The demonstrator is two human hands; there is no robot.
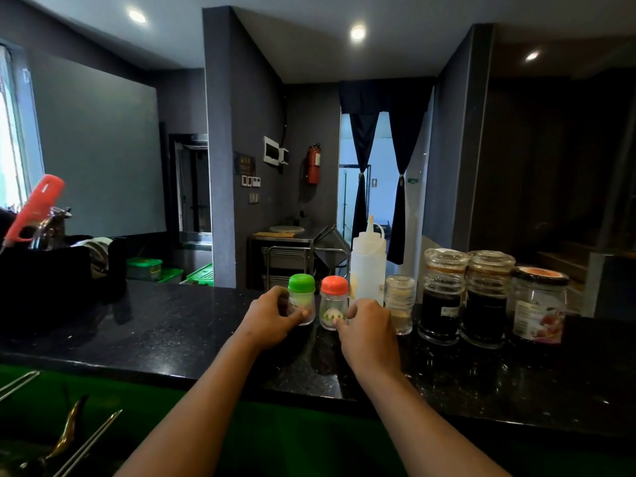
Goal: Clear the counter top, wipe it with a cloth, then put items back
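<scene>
Under both forearms runs the black speckled desk [172, 325], its near edge meeting a green front panel. Well off to the left of the left grip [272, 316] stands a black box [44, 270] with a red-handled tool [34, 208] sticking out of it. Just behind the right grip [370, 325] rises a tall white squeeze bottle [367, 263] with a pointed nozzle. To the right of that grip, in a row along the desk, come a small clear jar [399, 302], touching or nearly touching the hand, then two ribbed glass jars [442, 294] [487, 297] with dark contents and glass lids, and last a labelled jar [538, 304] with a dark-rimmed lid.

Between the two grips stand the smallest items, upright and side by side: a green-capped shaker [301, 297] and an orange-capped shaker [334, 306]. The left grip is curled round the green-capped shaker, thumb across its lower front, fingers behind it. The right grip pinches the orange-capped shaker low down, a fingertip on its front and the rest of the hand beside it. Both shakers rest on the desk.
</scene>
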